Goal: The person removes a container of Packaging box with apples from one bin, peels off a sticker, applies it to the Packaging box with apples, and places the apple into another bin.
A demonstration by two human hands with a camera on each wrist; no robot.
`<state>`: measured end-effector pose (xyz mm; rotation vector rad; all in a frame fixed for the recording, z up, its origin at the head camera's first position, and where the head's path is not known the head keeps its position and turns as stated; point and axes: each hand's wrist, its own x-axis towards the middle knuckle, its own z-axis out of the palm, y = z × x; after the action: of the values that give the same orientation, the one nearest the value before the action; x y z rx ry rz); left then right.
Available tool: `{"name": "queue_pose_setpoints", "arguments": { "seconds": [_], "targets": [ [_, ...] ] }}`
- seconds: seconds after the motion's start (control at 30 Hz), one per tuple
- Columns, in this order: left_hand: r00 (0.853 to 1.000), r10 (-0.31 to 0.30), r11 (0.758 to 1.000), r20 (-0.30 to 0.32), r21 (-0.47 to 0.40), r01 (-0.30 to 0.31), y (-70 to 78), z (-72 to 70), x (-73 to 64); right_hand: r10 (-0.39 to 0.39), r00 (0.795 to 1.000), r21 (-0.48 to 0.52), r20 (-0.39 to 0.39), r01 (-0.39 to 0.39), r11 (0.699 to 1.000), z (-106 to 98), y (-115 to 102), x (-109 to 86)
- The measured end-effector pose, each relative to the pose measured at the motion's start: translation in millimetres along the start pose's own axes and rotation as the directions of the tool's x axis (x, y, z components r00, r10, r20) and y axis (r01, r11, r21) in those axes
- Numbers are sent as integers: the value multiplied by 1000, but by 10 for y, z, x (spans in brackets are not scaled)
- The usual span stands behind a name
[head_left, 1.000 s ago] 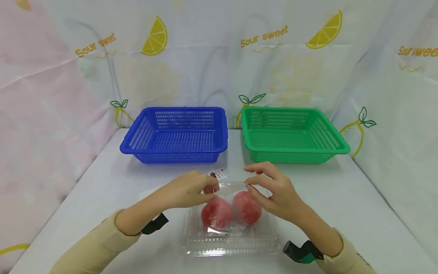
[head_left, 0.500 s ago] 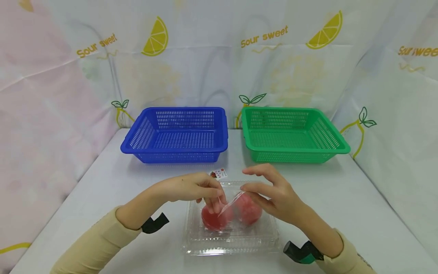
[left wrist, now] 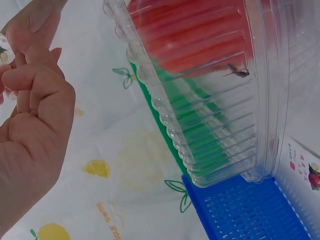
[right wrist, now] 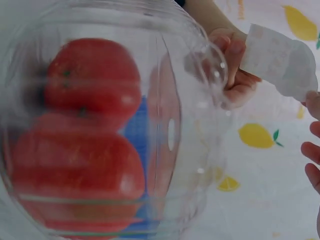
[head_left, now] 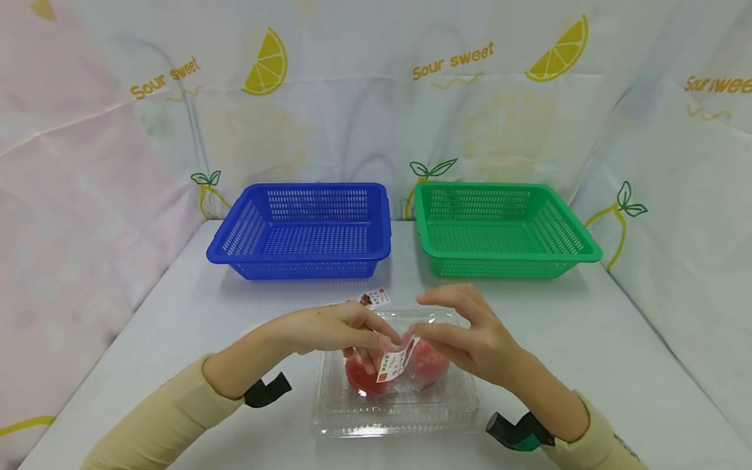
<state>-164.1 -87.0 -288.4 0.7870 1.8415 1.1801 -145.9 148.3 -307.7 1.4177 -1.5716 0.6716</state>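
A clear plastic clamshell box (head_left: 411, 408) stands in front of the body with two red tomatoes (right wrist: 85, 170) inside. Over its lid, both hands hold a small printed sticker label (head_left: 389, 371), whose pale back (right wrist: 280, 62) faces the right wrist camera. My right hand (head_left: 472, 336) pinches one end between thumb and index finger, its other fingers spread apart. At the opposite edge, the fingertips of my left hand (head_left: 346, 331) grip the label, with the remaining fingers curled below. The left hand partly covers the left tomato in the head view.
Just behind the box, more printed labels (head_left: 376, 297) lie on the white table (head_left: 176, 326). Farther back stand a blue basket (head_left: 299, 269) on the left and a green basket (head_left: 499, 267) on the right. A fruit-printed cloth (head_left: 346, 117) hangs behind them.
My left hand has come from behind the box's left side to meet the right hand over the lid. The label between them now turns its printed face toward the head camera.
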Motion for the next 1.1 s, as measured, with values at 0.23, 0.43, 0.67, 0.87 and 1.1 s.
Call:
{"name": "queue_pose_setpoints", "arguments": {
  "seconds": [0.23, 0.43, 0.67, 0.87, 1.1],
  "targets": [
    [994, 8, 999, -105, 51, -3, -33, -10, -6, -18, 1000, -20, 24, 18, 1000, -3, 6, -9],
    [987, 13, 999, -158, 53, -5, -39, -9, -2, -10, 997, -34, 73, 13, 999, -4, 32, -52],
    [983, -11, 998, -184, 66, 24, -45, -23, -5, 98, 968, -48, 230, -89, 995, -45, 36, -139],
    [978, 6, 995, -208, 94, 14, -81, -54, -4, 235, 890, -23, 391, -246, 969, -82, 25, -252],
    [971, 26, 995, -236, 103, -2, -109, -68, -3, 353, 807, 43, 474, -421, 906, -82, -32, -315]
  ]
}}
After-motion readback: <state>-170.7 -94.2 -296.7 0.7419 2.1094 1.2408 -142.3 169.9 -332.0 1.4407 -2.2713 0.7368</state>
